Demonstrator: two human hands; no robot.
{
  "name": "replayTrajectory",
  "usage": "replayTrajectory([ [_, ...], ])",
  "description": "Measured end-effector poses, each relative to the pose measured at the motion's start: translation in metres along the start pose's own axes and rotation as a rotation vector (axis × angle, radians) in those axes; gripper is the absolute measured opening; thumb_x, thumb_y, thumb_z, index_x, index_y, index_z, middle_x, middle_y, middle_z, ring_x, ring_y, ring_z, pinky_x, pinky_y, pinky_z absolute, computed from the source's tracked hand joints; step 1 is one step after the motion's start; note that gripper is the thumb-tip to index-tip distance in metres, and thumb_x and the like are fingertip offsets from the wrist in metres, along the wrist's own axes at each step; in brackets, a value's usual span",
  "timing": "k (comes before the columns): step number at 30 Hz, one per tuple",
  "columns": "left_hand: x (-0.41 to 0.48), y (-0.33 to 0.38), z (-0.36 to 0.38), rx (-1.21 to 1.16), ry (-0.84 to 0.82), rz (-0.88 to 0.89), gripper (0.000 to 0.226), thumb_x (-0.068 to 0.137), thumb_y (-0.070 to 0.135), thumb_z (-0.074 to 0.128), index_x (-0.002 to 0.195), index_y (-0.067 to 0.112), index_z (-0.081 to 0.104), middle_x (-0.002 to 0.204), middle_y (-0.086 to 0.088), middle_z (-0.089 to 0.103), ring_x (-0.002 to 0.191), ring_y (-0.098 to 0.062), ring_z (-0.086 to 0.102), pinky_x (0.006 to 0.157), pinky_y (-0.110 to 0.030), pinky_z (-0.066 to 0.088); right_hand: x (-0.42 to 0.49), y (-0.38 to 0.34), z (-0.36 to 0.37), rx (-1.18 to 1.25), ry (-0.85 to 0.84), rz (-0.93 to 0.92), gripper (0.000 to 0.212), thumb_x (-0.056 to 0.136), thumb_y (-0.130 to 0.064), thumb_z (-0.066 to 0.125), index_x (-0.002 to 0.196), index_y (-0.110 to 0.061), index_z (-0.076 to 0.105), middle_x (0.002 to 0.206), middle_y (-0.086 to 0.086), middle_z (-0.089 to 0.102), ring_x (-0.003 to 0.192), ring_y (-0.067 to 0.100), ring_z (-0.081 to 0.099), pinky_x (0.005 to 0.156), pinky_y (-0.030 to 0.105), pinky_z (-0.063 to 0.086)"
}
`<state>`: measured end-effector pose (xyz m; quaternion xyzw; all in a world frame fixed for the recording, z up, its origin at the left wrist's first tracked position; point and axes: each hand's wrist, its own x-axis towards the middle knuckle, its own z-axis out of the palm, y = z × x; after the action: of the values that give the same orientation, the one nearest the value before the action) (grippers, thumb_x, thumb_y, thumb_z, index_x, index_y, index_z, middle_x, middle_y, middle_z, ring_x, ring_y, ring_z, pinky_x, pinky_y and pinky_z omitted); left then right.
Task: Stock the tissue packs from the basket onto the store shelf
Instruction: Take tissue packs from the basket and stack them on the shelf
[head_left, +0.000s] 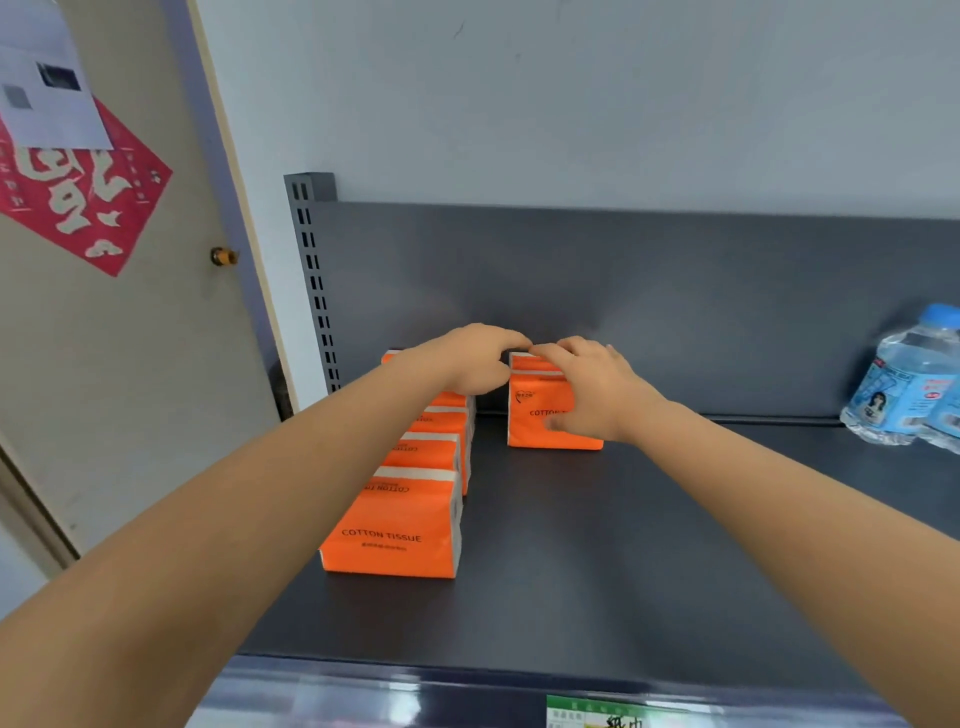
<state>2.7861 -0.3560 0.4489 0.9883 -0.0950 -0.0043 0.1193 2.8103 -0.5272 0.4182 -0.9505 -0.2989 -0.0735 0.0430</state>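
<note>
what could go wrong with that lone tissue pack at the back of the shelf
The lone pack stands upright apart from the row of packs; the right hand could tip it when letting go. The left hand resting on the row's rear pack might nudge that line crooked. The water bottles seem safely distant.

Five orange tissue packs (390, 525), two water bottles (901, 379), two hands (587, 387), one shelf (623, 561)

Orange tissue packs (392, 525) with white top bands and black lettering stand on the dark grey shelf (623, 561); at its right end, clear water bottles (906, 379) carry blue labels and caps.
</note>
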Motion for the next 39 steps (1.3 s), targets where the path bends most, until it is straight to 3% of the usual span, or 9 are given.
replayTrajectory([
  [5, -0.041, -0.008, -0.007, 0.103, 0.062, 0.0, 0.055, 0.094, 0.021, 0.045, 0.147, 0.023, 0.031, 0.152, -0.002, 0.036, 0.138, -0.022, 0.034, 0.113, -0.041, 0.03, -0.034, -0.031, -0.028, 0.035, 0.019, 0.054, 0.084, 0.078, -0.035, 0.071, 0.148, -0.028, 0.026, 0.148, 0.006, 0.033, 0.138, 0.026, 0.03, 0.114, 0.044, 0.027],
  [9, -0.084, -0.01, -0.012, 0.265, 0.187, 0.034, 0.052, 0.097, 0.043, 0.039, 0.145, 0.023, 0.036, 0.151, 0.0, 0.04, 0.137, -0.023, 0.036, 0.111, -0.041, 0.028, -0.06, -0.062, -0.043, 0.115, 0.03, 0.099, 0.072, 0.078, -0.039, 0.069, 0.142, -0.028, 0.039, 0.145, 0.003, 0.039, 0.134, 0.027, 0.038, 0.109, 0.043, 0.035],
  [13, -0.165, -0.033, -0.009, 0.384, 0.224, -0.031, 0.069, 0.092, 0.065, 0.028, 0.149, 0.026, 0.028, 0.154, -0.003, 0.032, 0.14, -0.026, 0.031, 0.113, -0.045, 0.022, -0.11, -0.118, -0.039, 0.194, -0.01, 0.127, 0.079, 0.08, -0.046, 0.069, 0.147, -0.025, 0.033, 0.15, 0.004, 0.037, 0.136, 0.025, 0.037, 0.108, 0.036, 0.034],
  [18, -0.28, -0.063, 0.01, 0.379, 0.089, -0.192, 0.096, 0.076, 0.085, 0.015, 0.152, 0.031, -0.005, 0.161, -0.007, -0.005, 0.148, -0.028, -0.004, 0.118, -0.049, 0.001, -0.181, -0.185, -0.014, 0.199, -0.063, 0.148, 0.096, 0.073, -0.066, 0.065, 0.15, -0.029, 0.023, 0.154, 0.005, 0.031, 0.141, 0.025, 0.029, 0.112, 0.043, 0.032],
  [21, -0.335, -0.078, 0.031, 0.341, 0.009, -0.261, 0.103, 0.067, 0.091, 0.01, 0.149, 0.035, -0.014, 0.159, -0.006, -0.018, 0.147, -0.028, -0.017, 0.118, -0.053, -0.006, -0.224, -0.225, 0.013, 0.165, -0.119, 0.151, 0.101, 0.072, -0.071, 0.06, 0.152, -0.029, 0.016, 0.156, 0.005, 0.025, 0.144, 0.027, 0.02, 0.114, 0.048, 0.029],
  [28, -0.42, -0.095, 0.096, 0.287, -0.169, -0.313, 0.102, 0.072, 0.088, 0.013, 0.151, 0.028, -0.01, 0.158, -0.008, -0.022, 0.145, -0.028, -0.021, 0.117, -0.054, -0.005, -0.287, -0.295, 0.082, 0.171, -0.319, 0.151, 0.097, 0.076, -0.064, 0.063, 0.152, -0.025, 0.017, 0.156, 0.01, 0.024, 0.142, 0.032, 0.026, 0.112, 0.046, 0.03],
  [36, -0.457, -0.121, 0.194, 0.213, -0.419, -0.404, 0.099, 0.077, 0.085, 0.017, 0.152, 0.026, -0.011, 0.158, -0.009, -0.02, 0.146, -0.028, -0.019, 0.117, -0.052, -0.005, -0.317, -0.33, 0.17, 0.179, -0.678, 0.193, 0.09, 0.081, -0.056, 0.063, 0.151, -0.021, 0.021, 0.153, 0.009, 0.033, 0.136, 0.03, 0.038, 0.107, 0.039, 0.035],
  [39, -0.46, -0.129, 0.237, 0.187, -0.513, -0.422, 0.097, 0.08, 0.082, 0.019, 0.152, 0.023, -0.01, 0.159, -0.01, -0.019, 0.146, -0.029, -0.018, 0.117, -0.052, -0.006, -0.32, -0.334, 0.203, 0.195, -0.819, 0.206, 0.086, 0.077, -0.056, 0.066, 0.147, -0.019, 0.032, 0.148, 0.006, 0.042, 0.132, 0.029, 0.043, 0.107, 0.038, 0.037],
])
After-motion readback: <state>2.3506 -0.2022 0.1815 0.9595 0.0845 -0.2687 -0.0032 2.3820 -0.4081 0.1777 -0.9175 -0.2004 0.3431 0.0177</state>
